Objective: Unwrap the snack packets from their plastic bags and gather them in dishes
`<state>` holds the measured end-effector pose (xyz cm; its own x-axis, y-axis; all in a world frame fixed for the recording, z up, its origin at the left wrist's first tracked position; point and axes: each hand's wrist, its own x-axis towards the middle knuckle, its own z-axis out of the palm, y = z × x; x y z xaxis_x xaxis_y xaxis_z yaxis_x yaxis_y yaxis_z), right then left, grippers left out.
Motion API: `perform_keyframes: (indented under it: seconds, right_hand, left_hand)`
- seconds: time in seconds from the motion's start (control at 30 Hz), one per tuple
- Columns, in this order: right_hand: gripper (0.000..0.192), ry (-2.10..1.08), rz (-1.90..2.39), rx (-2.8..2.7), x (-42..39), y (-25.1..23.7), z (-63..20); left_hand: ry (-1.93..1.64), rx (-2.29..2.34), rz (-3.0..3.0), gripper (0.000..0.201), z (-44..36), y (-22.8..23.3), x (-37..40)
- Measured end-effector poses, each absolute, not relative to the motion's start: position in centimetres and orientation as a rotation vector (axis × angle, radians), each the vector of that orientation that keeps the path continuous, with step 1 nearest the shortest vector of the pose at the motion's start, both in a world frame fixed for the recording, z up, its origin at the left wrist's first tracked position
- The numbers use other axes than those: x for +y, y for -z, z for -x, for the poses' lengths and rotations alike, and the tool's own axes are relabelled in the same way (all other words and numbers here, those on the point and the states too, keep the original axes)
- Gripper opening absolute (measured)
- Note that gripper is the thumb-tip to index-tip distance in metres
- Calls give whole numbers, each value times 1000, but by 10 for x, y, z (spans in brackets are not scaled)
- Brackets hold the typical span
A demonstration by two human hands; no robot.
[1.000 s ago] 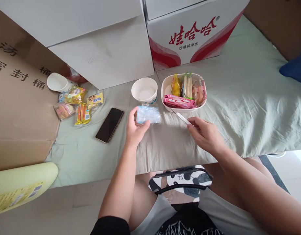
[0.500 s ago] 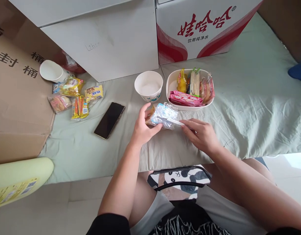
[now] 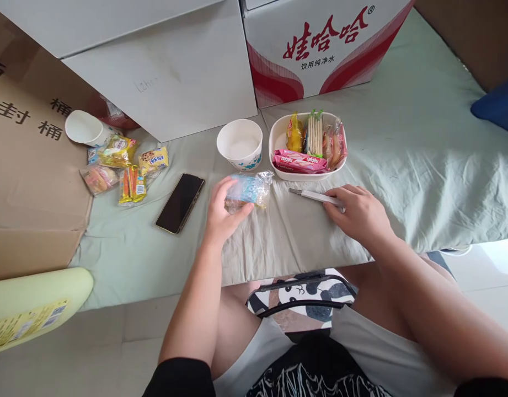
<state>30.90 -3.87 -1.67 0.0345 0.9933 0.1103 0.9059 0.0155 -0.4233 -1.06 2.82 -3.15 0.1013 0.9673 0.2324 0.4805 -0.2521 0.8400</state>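
Observation:
My left hand [image 3: 222, 214] is closed around one end of a snack in a clear wrapper [image 3: 254, 188] with light-blue print, low over the cloth in front of a white paper bowl [image 3: 240, 144]. My right hand [image 3: 359, 214] grips a white-handled utility knife [image 3: 314, 195]. Its dark blade points left toward the wrapped snack, with a gap between them. Just beyond the knife sits a white plastic tub [image 3: 307, 176] holding a pink wafer packet [image 3: 300, 161], a bundle of thin sticks [image 3: 315, 135] and other wrapped snacks.
A black phone [image 3: 180, 203] lies left of my left hand. Farther left are several wrapped snacks [image 3: 133, 183] and a tipped paper bowl [image 3: 83, 128]. White boxes [image 3: 162, 82] stand along the back, a cardboard box [image 3: 30, 165] at the left. A yellow-green container [image 3: 38, 303] is at the near left.
My right hand has drawn the knife to the right, away from the wrapper. My left hand has shifted slightly left with the snack, and the view has moved a little.

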Motion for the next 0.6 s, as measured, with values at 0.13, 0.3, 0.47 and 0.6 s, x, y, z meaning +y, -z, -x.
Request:
perform_keyframes:
  seconds: [0.13, 0.3, 0.47, 0.6]
  right_hand:
    - [32, -225, 1712, -1953, -38, 17, -299]
    - [54, -483, 1274, -2034, -39, 12, -283]
    - [21, -572, 1389, -1940, -40, 9, -285]
    - [18, -482, 1506, -1755, -39, 5, -295]
  left_hand:
    - [-1112, 1358, -1482, 35, -1, 24, 27]
    - [-904, 1106, -1155, 23, -11, 9, 18]
    - [-1044, 1223, -1002, 24, -12, 2, 21]
    - [-1208, 1541, -1082, 29, -2, 10, 28]
